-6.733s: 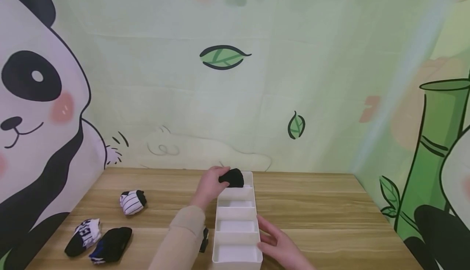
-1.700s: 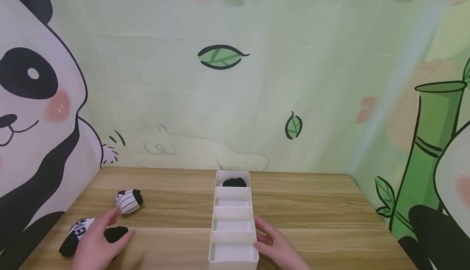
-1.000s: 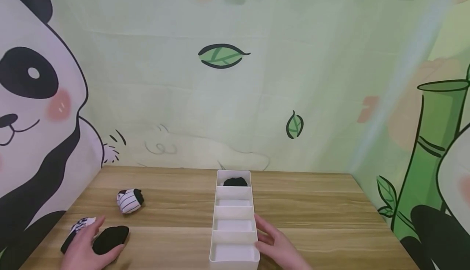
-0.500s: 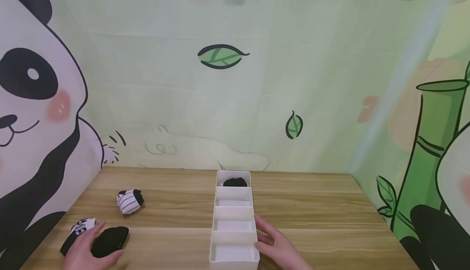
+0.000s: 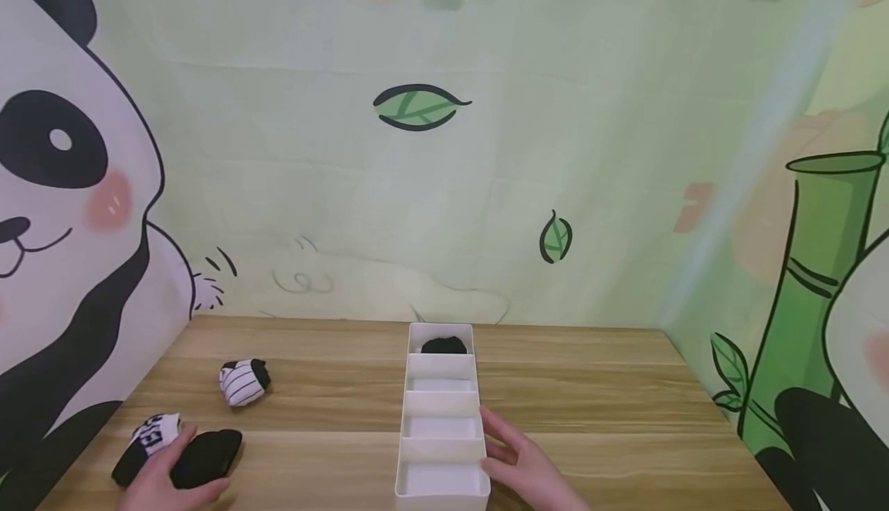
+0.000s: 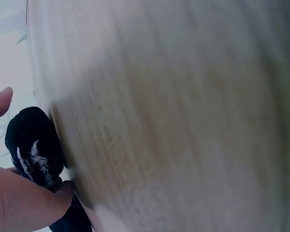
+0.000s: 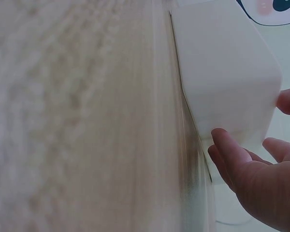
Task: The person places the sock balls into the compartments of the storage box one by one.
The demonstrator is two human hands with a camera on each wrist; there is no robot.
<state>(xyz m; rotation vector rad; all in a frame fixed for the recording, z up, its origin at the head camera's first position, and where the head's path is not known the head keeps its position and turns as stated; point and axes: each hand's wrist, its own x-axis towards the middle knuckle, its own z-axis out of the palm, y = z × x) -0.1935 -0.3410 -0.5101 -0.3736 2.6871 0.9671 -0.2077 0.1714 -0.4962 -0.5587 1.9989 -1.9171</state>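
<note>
My left hand point(image 5: 161, 482) curves round a rolled black sock bundle point(image 5: 208, 458) at the table's left front. In the left wrist view, the thumb lies against this black bundle point(image 6: 34, 140), which shows white print, while the index fingertip stands beyond it. A black-and-white lettered sock bundle point(image 5: 147, 441) lies just left of that hand. My right hand point(image 5: 524, 461) rests its loosely bent fingers against the right side of a long white divided box point(image 5: 444, 403). Seen from the right wrist, those fingertips are right at the box wall point(image 7: 227, 72). One black sock bundle point(image 5: 444, 345) sits in the farthest compartment.
Farther back on the left lies a white striped sock bundle point(image 5: 243, 382) with a black end. The wooden table point(image 5: 590, 395) ends at a printed panda backdrop point(image 5: 333, 187) behind. The box stands lengthwise, running away from the person.
My left hand has gone from the box's far compartment, where a black sock bundle now lies, to the black bundle at left front, lowering round it. The right hand has stayed at the box.
</note>
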